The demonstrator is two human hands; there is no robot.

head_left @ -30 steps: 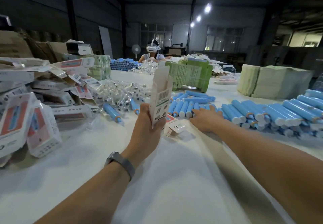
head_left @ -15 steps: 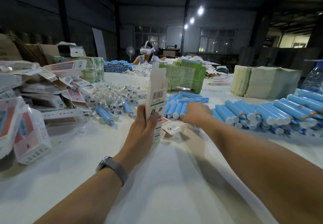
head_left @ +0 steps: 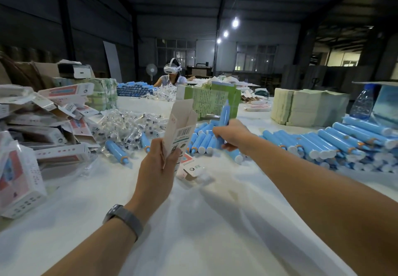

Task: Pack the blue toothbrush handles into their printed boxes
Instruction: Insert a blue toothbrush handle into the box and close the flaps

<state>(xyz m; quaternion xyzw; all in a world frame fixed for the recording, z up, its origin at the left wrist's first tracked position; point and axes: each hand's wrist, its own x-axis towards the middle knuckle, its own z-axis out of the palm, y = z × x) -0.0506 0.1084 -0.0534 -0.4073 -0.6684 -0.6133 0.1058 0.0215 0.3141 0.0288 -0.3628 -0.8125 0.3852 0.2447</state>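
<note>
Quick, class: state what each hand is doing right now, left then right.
Left hand: closed, gripping the open printed box upright by its lower end.
Right hand: closed, gripping one blue toothbrush handle, lifted above the pile.

Left hand: holds box upright (top flaps open)
Right hand: grips blue handle
Table: handle pile at right

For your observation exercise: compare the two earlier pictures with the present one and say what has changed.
The right hand, earlier resting on the row of handles, has gripped one blue handle and lifted it off the row, nearly upright. The left hand still holds the open printed box upright. The piles on the table look unchanged.
</note>
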